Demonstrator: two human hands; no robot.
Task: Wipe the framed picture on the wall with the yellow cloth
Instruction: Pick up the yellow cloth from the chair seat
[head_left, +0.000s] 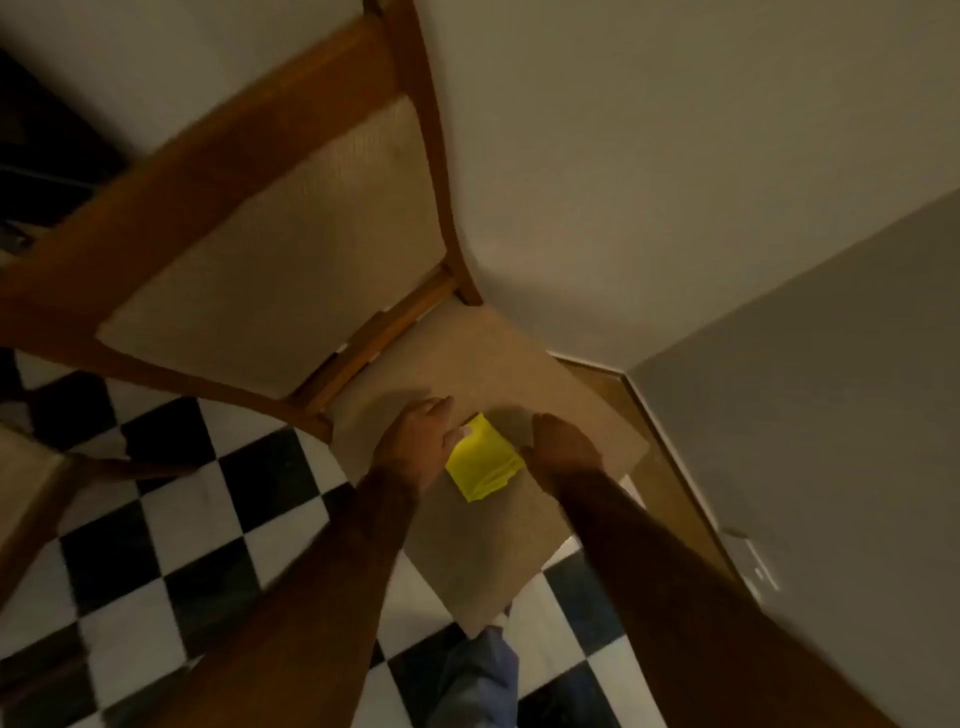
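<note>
A folded yellow cloth lies on the beige padded seat of a wooden chair. My left hand rests on the seat at the cloth's left edge, thumb touching its upper corner. My right hand hovers just right of the cloth, fingers curved downward, close to its right edge. Neither hand has a clear hold on the cloth. No framed picture is in view.
The chair's wooden backrest with a beige panel rises at the upper left, against a pale wall. A second wall meets it at the right with a socket low down. Black-and-white checkered floor lies below; another chair's edge is at far left.
</note>
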